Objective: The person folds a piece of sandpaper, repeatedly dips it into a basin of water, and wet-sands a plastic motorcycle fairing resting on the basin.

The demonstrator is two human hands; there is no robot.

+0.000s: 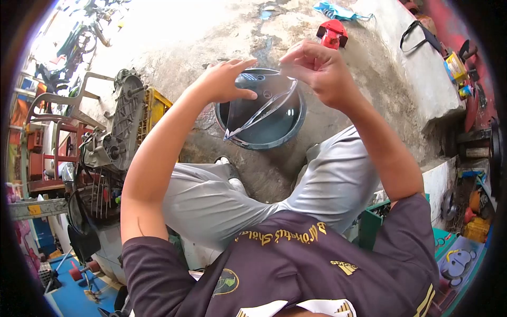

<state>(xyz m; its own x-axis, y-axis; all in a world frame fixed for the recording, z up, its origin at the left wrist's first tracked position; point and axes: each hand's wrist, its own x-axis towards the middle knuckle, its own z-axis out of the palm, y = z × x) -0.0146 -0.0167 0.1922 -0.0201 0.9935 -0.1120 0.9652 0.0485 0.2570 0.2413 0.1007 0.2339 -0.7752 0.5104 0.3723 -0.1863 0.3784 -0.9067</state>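
Observation:
A round dark basin (pixel 264 142) stands on the floor in front of me, with bluish-grey water visible inside. Over it hangs a thin, see-through plastic piece (pixel 266 108) with pale edges; its exact shape is hard to make out. My right hand (pixel 322 74) pinches the upper right corner of this piece. At the basin's upper left is my left hand (pixel 227 82), palm down, its fingers stretched out and the thumb apart, close to the plastic with nothing gripped.
Beyond my right hand lie a red object (pixel 332 34) and a blue cloth (pixel 338 10). A metal engine casing (pixel 127 111) and yellow crate (pixel 156 111) are at left. A concrete ledge (pixel 428 79) runs along the right. My knees flank the basin's near side.

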